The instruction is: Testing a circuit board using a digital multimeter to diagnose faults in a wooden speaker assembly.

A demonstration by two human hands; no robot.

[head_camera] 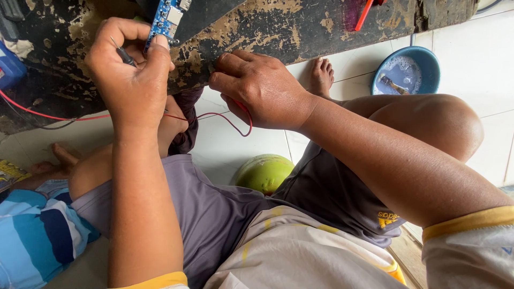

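Observation:
My left hand [131, 75] is closed around a thin black probe tip [125, 54] and pinches the lower edge of a small blue circuit board [167, 18] at the edge of a worn dark wooden bench [257, 27]. My right hand [262, 88] rests on the bench edge to the right, fingers curled around a red probe [242, 107]. A red wire [235, 126] loops out from under that hand, and another red wire [37, 113] trails off to the left.
A blue bowl [409, 69] with soapy water and a tool stands on the white tiled floor at right. A green round object [266, 172] lies between my legs. A red-handled tool [364, 15] lies on the bench. A blue object [9, 68] sits at far left.

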